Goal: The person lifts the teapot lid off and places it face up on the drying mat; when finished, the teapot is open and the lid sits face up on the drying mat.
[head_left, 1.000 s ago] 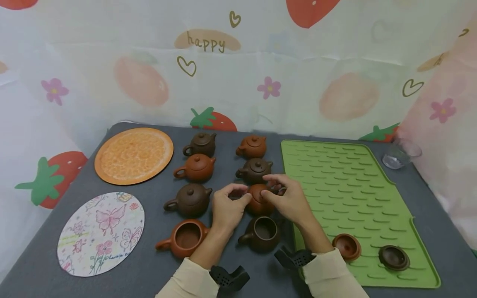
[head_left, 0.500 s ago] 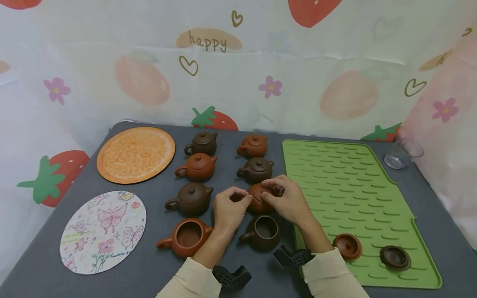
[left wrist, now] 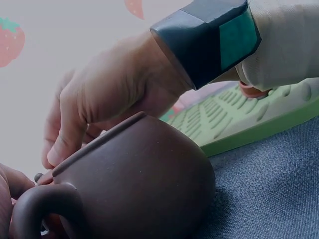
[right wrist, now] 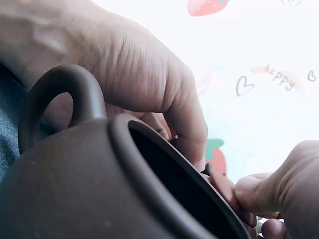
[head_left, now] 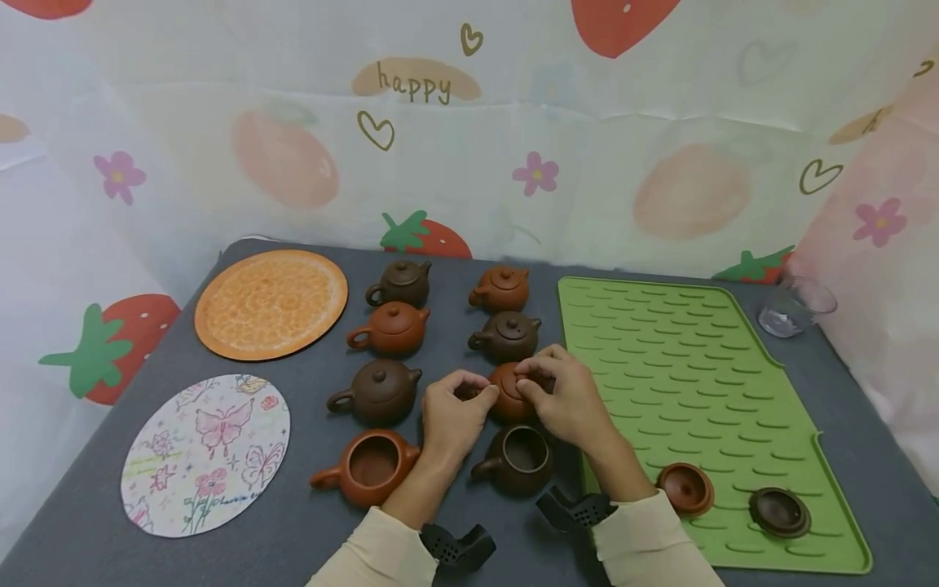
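Observation:
A reddish-brown clay teapot (head_left: 506,405) stands in the right-hand row in the head view. My left hand (head_left: 453,417) grips it at its left, handle side, with the handle itself hidden by the fingers. From the right, my right hand (head_left: 572,397) has curled thumb and forefinger pinched at the lid top; the knob is covered. Just nearer stands a dark brown teapot (head_left: 503,473) without a lid, whose body and open mouth fill much of both wrist views. Behind the reddish teapot is a dark lidded teapot (head_left: 504,336).
Left of the hands are several teapots, including a lidless reddish one (head_left: 352,477) beside my left forearm. A green mat (head_left: 675,367) carries a reddish lid (head_left: 685,489) and a dark lid (head_left: 780,513). Two round mats, orange (head_left: 271,306) and floral (head_left: 205,456), lie left; a glass (head_left: 795,307) stands right.
The right hand's fingers have drawn closer together over the teapot's lid. The left hand stays at the handle side. The head view has shifted slightly.

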The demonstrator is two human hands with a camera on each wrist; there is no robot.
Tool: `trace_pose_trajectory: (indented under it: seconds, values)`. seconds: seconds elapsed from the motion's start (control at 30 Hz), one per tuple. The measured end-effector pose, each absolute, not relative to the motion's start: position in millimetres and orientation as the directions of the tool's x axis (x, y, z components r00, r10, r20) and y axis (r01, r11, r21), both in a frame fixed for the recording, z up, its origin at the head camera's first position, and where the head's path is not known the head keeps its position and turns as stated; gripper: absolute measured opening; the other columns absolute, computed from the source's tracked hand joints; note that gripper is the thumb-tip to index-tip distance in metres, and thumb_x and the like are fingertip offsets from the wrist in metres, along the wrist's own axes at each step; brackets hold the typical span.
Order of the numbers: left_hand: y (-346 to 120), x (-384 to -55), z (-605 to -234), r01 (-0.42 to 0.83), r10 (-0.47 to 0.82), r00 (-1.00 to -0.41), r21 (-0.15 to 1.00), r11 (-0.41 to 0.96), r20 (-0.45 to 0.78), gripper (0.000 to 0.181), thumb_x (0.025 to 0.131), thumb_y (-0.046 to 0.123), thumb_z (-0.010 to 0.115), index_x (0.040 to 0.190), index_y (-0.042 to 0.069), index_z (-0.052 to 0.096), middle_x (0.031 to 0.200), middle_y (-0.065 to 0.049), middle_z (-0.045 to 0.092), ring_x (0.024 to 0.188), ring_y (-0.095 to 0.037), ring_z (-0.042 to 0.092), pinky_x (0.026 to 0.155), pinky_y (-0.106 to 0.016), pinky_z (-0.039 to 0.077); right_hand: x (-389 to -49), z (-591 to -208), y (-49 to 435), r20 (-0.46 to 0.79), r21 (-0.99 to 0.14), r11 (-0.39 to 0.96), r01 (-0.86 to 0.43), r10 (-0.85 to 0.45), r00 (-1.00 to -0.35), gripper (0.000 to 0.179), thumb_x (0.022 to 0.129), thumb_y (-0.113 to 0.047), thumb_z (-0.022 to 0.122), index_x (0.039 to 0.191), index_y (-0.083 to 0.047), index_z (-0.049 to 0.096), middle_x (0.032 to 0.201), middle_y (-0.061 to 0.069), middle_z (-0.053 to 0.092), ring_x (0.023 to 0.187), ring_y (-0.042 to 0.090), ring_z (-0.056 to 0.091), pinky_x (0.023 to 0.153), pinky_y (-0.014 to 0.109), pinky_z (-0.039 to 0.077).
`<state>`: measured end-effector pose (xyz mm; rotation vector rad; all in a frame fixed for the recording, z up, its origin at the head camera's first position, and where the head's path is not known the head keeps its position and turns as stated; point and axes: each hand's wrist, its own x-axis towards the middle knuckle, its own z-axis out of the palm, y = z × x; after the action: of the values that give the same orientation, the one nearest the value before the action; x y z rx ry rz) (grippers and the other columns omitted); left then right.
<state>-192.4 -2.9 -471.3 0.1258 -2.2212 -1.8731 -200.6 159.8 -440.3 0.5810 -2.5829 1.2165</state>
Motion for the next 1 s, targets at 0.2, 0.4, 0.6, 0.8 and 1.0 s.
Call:
trace_pose_trajectory:
  seconds: [0.2, 0.4, 0.6, 0.8, 1.0]
  values:
    - [-3, -193, -471, 0.093, -0.209, -0.969, 0.980, 0.178, 0.130, 0.009, 0.078, 0.009, 0.078, 0.073, 0.010, 0.071, 0.065, 0.002, 0.060, 0.061, -0.014, 0.056, 0.057, -0.030, 0.045, -201, -442, 161, 0.405, -0.676, 0.575, -0.461, -0.233, -0.884, 0.011, 0.086, 0.001, 0.071, 0.097, -0.003, 0.069, 0.086, 0.003, 0.059, 0.071, 0.015, 0.054, 0.062, 0.035, 0.047]
    - [-3, -193, -471, 0.104, -0.213, -0.967, 0.979, 0.174, 0.140, 0.009, 0.078, 0.009, 0.078, 0.073, 0.010, 0.071, 0.065, 0.003, 0.060, 0.061, -0.014, 0.056, 0.057, -0.029, 0.045, -202, -441, 164, 0.408, -0.699, 0.555, -0.451, -0.209, -0.889, 0.009, 0.090, -0.004, 0.068, 0.098, -0.003, 0.067, 0.088, 0.005, 0.064, 0.081, 0.021, 0.061, 0.071, 0.042, 0.049]
    - [-3, -193, -471, 0.107, -0.205, -0.969, 0.980, 0.166, 0.141, 0.009, 0.078, 0.007, 0.077, 0.073, 0.009, 0.070, 0.065, 0.002, 0.060, 0.061, -0.014, 0.056, 0.056, -0.028, 0.045, -202, -436, 169, 0.374, -0.769, 0.495, -0.404, -0.165, -0.913, 0.007, 0.094, -0.008, 0.063, 0.097, -0.003, 0.066, 0.085, 0.004, 0.062, 0.073, 0.019, 0.057, 0.065, 0.034, 0.047]
    - [-3, -193, -471, 0.103, -0.207, -0.968, 0.980, 0.172, 0.138, 0.009, 0.078, 0.007, 0.077, 0.073, 0.008, 0.070, 0.065, 0.002, 0.060, 0.061, -0.015, 0.056, 0.056, -0.029, 0.046, -200, -429, 173, 0.289, -0.873, 0.366, -0.322, -0.143, -0.947, 0.012, 0.096, -0.010, 0.061, 0.099, 0.001, 0.066, 0.085, 0.008, 0.064, 0.076, 0.022, 0.059, 0.067, 0.031, 0.049]
    - [-3, -192, -471, 0.096, -0.204, -0.971, 0.983, 0.155, 0.127, 0.009, 0.078, 0.006, 0.076, 0.073, 0.008, 0.070, 0.065, 0.001, 0.059, 0.061, -0.015, 0.055, 0.057, -0.029, 0.045, -198, -422, 175, 0.189, -0.974, -0.154, -0.165, -0.158, -0.969, 0.008, 0.097, -0.004, 0.058, 0.100, 0.002, 0.062, 0.088, 0.013, 0.059, 0.078, 0.023, 0.058, 0.071, 0.034, 0.051]
